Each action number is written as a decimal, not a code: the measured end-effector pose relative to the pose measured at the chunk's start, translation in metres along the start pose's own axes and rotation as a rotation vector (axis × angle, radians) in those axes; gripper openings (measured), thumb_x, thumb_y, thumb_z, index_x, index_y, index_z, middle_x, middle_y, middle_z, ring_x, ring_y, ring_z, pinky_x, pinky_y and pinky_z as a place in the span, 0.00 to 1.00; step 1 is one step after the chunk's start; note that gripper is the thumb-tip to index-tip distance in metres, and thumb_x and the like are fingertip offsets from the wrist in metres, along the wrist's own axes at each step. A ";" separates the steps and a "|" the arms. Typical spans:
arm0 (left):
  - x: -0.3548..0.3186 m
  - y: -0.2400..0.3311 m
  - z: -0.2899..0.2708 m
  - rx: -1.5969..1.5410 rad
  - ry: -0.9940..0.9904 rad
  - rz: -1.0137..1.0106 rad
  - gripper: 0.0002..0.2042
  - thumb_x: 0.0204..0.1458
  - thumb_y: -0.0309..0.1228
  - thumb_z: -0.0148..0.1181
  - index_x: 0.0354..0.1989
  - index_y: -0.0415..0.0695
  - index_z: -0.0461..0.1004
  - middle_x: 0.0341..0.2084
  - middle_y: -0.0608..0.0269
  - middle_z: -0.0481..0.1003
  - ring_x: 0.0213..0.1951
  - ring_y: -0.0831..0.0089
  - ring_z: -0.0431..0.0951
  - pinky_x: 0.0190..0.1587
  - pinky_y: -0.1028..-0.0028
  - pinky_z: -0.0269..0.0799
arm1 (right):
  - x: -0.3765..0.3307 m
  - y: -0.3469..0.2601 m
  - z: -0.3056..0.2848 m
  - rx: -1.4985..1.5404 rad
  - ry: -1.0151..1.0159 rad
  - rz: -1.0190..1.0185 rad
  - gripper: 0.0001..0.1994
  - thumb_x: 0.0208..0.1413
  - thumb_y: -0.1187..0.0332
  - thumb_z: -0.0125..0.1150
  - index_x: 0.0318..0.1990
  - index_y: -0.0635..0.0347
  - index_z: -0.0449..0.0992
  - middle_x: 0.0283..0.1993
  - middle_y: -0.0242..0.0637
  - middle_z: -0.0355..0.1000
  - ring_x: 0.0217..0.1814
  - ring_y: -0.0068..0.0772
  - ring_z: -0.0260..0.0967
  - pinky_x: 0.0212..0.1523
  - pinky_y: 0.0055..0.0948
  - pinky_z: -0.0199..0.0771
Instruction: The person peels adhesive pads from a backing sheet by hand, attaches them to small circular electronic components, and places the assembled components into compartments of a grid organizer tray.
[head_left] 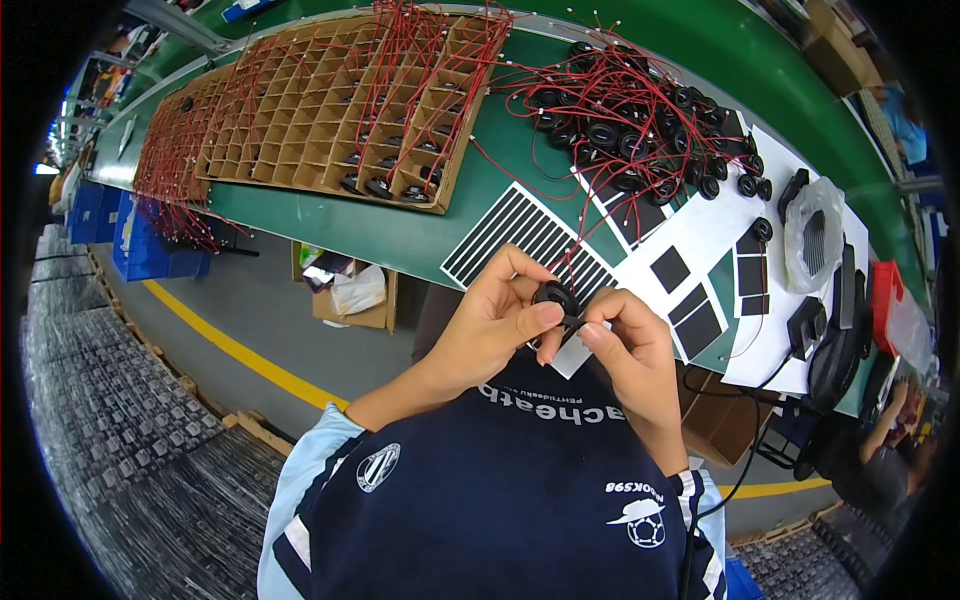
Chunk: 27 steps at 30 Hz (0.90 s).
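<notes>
My left hand grips a small round black speaker with red wires, close in front of my chest. Between thumb and fingers, my right hand pinches the end of a thin black strip that touches the speaker's edge. How far the strip runs round the speaker is hidden by my fingers. Just beyond my hands lies a white sheet with rows of black strips. A large heap of similar speakers with tangled red wires sits past it on the green table.
Cardboard divider trays with speakers and wires fill the table's left side. White sheets with black patches lie at right, near a tape roll in plastic and a red bin. An open carton stands below the table edge.
</notes>
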<state>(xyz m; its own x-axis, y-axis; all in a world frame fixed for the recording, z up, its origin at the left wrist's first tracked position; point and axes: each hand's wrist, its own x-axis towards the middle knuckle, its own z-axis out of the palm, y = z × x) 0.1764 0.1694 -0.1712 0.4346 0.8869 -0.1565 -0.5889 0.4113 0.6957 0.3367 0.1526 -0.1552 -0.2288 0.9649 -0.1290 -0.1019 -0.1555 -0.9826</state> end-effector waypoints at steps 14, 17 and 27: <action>0.002 -0.003 -0.012 -0.239 -0.277 -0.149 0.11 0.51 0.32 0.52 0.37 0.41 0.60 0.24 0.60 0.69 0.19 0.76 0.69 0.21 0.80 0.65 | 0.001 0.010 -0.005 -0.188 -0.015 -0.114 0.13 0.38 0.70 0.65 0.25 0.62 0.64 0.24 0.31 0.61 0.29 0.23 0.59 0.32 0.19 0.60; 0.003 -0.003 -0.008 -0.056 -0.274 -0.067 0.13 0.52 0.35 0.51 0.38 0.39 0.61 0.29 0.60 0.70 0.25 0.76 0.72 0.30 0.79 0.69 | 0.005 0.020 0.000 -0.164 0.077 -0.350 0.25 0.33 0.60 0.69 0.38 0.62 0.64 0.37 0.37 0.63 0.43 0.31 0.59 0.44 0.27 0.59; 0.003 -0.017 -0.003 -0.046 -0.099 -0.044 0.17 0.52 0.41 0.49 0.43 0.46 0.54 0.17 0.73 0.64 0.14 0.89 0.60 0.15 0.88 0.52 | 0.014 0.018 0.008 -0.485 0.012 -0.603 0.25 0.43 0.57 0.58 0.45 0.68 0.68 0.50 0.45 0.64 0.53 0.42 0.60 0.49 0.33 0.56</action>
<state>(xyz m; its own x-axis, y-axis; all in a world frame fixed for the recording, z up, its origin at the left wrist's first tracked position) 0.1859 0.1658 -0.1857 0.5243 0.8438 -0.1148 -0.5972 0.4605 0.6568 0.3241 0.1618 -0.1742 -0.2574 0.8560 0.4484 0.2307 0.5051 -0.8317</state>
